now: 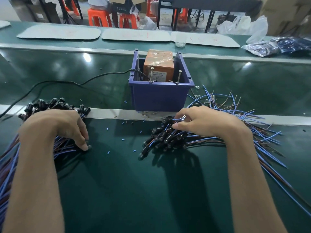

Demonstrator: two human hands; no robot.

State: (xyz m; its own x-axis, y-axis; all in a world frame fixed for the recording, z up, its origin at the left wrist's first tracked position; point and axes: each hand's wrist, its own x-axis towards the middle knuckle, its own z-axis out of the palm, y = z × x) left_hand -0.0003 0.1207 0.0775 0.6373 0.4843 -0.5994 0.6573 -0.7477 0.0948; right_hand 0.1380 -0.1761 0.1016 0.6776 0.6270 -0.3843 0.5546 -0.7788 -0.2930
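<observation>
Here, your right hand point(202, 121) pinches thin blue leads at the top of the right bundle point(168, 140), just right of centre on the counter point(117, 190). Your left hand point(65, 126) curls over the left bundle point(65, 147); whether it grips cannot be told. Smooth green surface lies open between the bundles and toward you. Both are limp blue and brown wires with glossy black caps. Behind them, a blue plastic bin point(159, 98) sits across the metal strip point(109, 113).

Worktop point(117, 190): dark green
Bin point(159, 96): violet-blue
Box point(159, 64): orange
Wires point(235, 113): blue and brown
Caps point(161, 137): black
Stools point(99, 18): orange-red
Mats point(58, 31): pale grey
</observation>
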